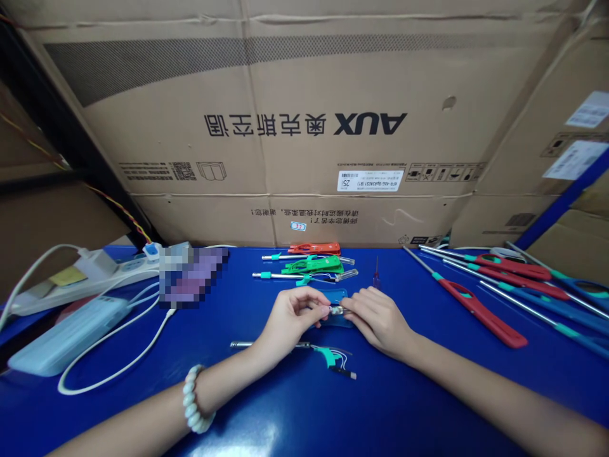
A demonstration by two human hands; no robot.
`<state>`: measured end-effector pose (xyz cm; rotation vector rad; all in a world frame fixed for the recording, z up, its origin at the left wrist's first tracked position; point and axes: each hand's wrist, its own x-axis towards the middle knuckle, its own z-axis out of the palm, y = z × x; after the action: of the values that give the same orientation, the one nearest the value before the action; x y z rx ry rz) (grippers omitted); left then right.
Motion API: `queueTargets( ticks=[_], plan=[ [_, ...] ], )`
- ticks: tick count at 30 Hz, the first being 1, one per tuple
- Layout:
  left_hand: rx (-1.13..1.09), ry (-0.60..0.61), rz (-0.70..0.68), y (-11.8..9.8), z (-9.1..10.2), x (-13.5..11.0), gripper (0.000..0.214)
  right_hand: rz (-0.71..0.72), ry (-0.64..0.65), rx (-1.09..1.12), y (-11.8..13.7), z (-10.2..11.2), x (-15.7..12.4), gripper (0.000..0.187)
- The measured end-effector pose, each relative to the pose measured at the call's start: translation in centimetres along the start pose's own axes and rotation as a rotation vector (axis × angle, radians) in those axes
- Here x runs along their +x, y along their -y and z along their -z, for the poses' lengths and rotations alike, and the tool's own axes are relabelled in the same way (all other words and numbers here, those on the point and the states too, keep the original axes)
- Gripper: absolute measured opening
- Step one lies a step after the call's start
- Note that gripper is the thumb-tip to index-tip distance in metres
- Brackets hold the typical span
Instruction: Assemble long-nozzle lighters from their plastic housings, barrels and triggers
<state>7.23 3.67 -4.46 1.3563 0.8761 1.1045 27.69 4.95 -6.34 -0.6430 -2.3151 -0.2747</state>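
Between the fingertips of my left hand (299, 312) and my right hand (380, 319) is a small pale part (337, 310) with a metallic look. Both hands pinch it, one at each end, and the fingers partly cover it. Right under them lies a blue plastic casing (340, 321), half hidden. Nearer to me, a metal lighter tube (242, 344) passes behind my left wrist. At its right end are a green trigger piece (329, 357), thin white wires and a black component (346, 373).
Green casings (314, 264), orange casings (314, 248) and metal tubes lie behind my hands, beside a small screwdriver (377, 279). Several long lighters, including a red one (485, 311), lie right. A power strip (128, 270), light-blue power bank (71, 336) and white cable (114, 384) occupy the left.
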Motion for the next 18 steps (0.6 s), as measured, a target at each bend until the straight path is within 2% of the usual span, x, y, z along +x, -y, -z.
queueTargets(
  ticks=[18],
  plan=[
    [0.054, -0.010, -0.077, 0.03, 0.10, -0.20, 0.012, 0.001, 0.000, 0.008, -0.02, 0.08, -0.04, 0.023]
  ],
)
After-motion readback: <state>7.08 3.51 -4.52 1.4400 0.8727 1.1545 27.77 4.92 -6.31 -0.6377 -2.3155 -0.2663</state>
